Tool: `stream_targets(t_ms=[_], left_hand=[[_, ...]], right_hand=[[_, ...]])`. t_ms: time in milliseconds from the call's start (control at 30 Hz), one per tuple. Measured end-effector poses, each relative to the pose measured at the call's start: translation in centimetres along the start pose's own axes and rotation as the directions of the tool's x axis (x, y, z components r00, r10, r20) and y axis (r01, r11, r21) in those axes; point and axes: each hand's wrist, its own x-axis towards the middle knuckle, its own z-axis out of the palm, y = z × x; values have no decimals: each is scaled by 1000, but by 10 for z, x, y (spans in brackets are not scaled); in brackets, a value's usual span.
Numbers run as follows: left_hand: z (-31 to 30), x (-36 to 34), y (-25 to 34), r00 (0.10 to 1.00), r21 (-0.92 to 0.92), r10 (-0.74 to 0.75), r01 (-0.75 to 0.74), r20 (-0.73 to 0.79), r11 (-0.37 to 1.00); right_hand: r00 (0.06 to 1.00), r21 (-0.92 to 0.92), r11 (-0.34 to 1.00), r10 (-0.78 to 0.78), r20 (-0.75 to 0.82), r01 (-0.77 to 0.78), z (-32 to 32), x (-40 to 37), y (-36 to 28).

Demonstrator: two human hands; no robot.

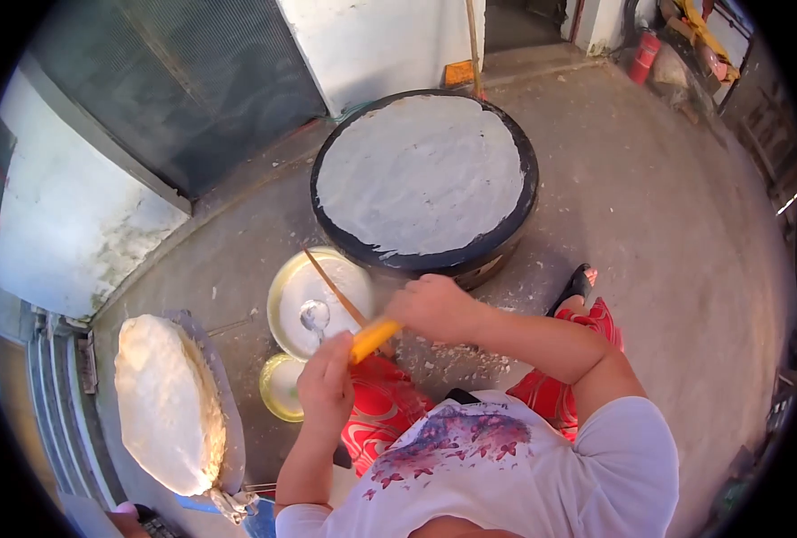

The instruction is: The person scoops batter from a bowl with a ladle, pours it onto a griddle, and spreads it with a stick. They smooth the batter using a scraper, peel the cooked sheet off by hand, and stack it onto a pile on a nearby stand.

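My left hand [325, 384] is closed around the lower end of a yellow bar-shaped piece [373, 341], smooth and slightly blurred. My right hand [436, 308] is closed at the upper end of that piece, fingers curled; what it grips is hidden. A thin wooden stick [331, 285] slants across the white basin [277, 285] and runs up to the yellow piece. Pale batter and a ladle bowl [314, 316] are in the basin. Ahead is a large round black griddle [526, 193], its top covered by a thin, pale sheet of batter [421, 175].
A smaller yellow-rimmed bowl [277, 408] stands against the basin. At the left, a thick stack of thin round flatbreads [167, 403] rests on a board. Crumbs lie on the concrete floor [649, 296]. A broom [474, 54] leans behind the griddle, and a red cylinder [645, 58] stands far right.
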Motion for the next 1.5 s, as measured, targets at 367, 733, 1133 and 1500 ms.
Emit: stream_targets(t_ms=[367, 733, 1133, 1500], left_hand=[[37, -49, -6, 933, -73, -360, 357, -25, 931], [67, -12, -7, 899, -73, -435, 437, 51, 896], [79, 14, -30, 862, -127, -495, 505, 108, 853], [86, 33, -56, 860, 2, -486, 492, 153, 871]], right_hand=[[252, 258, 331, 921, -298, -908, -32, -115, 260], [140, 189, 200, 946, -293, -961, -51, -94, 355], [19, -25, 10, 902, -432, -1000, -78, -54, 427], [141, -191, 71, 914, -381, -979, -76, 41, 510]])
